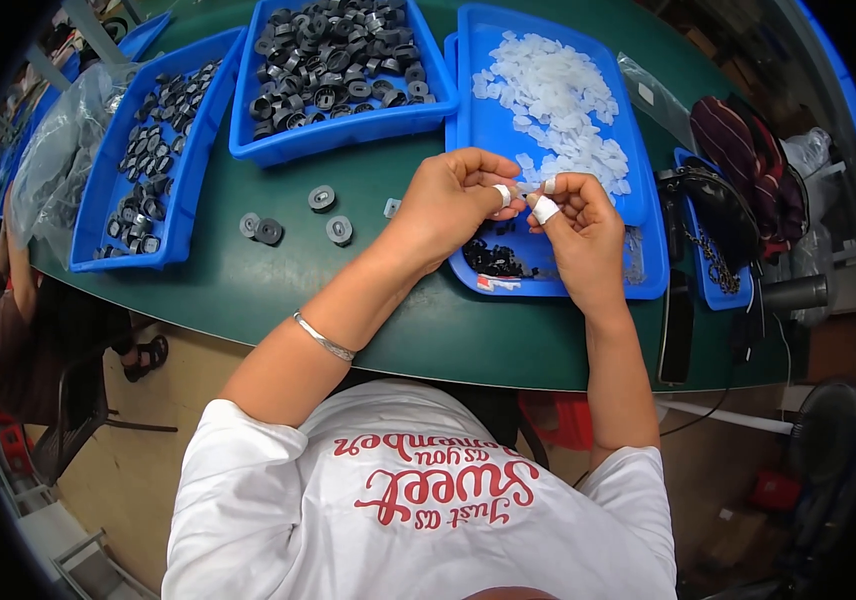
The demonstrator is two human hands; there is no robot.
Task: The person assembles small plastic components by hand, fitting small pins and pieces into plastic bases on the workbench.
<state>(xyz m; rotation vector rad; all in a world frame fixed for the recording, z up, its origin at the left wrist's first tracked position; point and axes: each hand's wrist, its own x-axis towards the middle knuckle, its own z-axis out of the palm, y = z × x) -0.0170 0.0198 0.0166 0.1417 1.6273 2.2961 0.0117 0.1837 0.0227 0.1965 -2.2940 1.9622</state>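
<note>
My left hand (448,200) and my right hand (585,228) meet fingertip to fingertip above the blue trays on the right. Both are closed in a pinch, with white tape around some of the fingers and thumbs. Between the tips is a small whitish piece (525,187), too small to make out well. Just beyond lies a heap of thin translucent white plastic pieces (558,95) in the upper blue tray (475,25). Under my hands, a lower blue tray (653,270) holds small black parts (493,260), partly hidden by my fingers.
Several round grey-black caps (338,231) lie on the green table (278,280) left of my forearm. A blue bin (348,125) of black caps stands behind, another blue bin (176,225) further left. At right are a phone (676,340) and a dark bag (718,205).
</note>
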